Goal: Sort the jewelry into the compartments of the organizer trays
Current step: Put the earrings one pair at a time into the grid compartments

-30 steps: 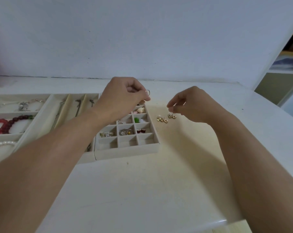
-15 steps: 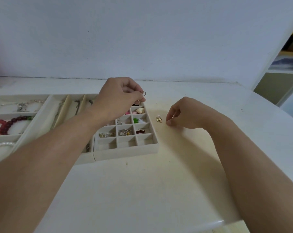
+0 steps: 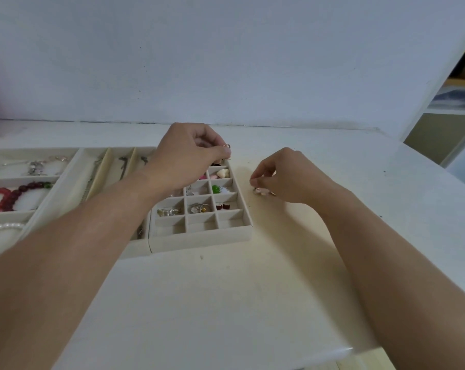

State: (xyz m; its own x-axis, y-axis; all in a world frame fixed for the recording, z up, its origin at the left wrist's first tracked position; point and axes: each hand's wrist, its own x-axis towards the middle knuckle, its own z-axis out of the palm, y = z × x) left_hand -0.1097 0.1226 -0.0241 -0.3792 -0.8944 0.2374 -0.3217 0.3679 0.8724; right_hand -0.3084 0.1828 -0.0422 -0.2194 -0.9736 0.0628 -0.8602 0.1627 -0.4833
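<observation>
A cream grid tray of small compartments holds earrings, rings and beads. Above its far end my left hand pinches a small metal ring between thumb and fingertips. To the right of the tray my right hand rests on the table, its fingertips pinching small gold and pink earrings. Part of those pieces is hidden under the fingers.
Two more cream trays lie at the left: one with long slots holding chains, one with a silver bracelet, a red bead bracelet and white pearls. A wall runs behind the table; shelves stand at the far right.
My right hand came down from above the table onto the loose earrings and now covers and pinches them. My left hand kept the ring and drifted slightly left over the tray.
</observation>
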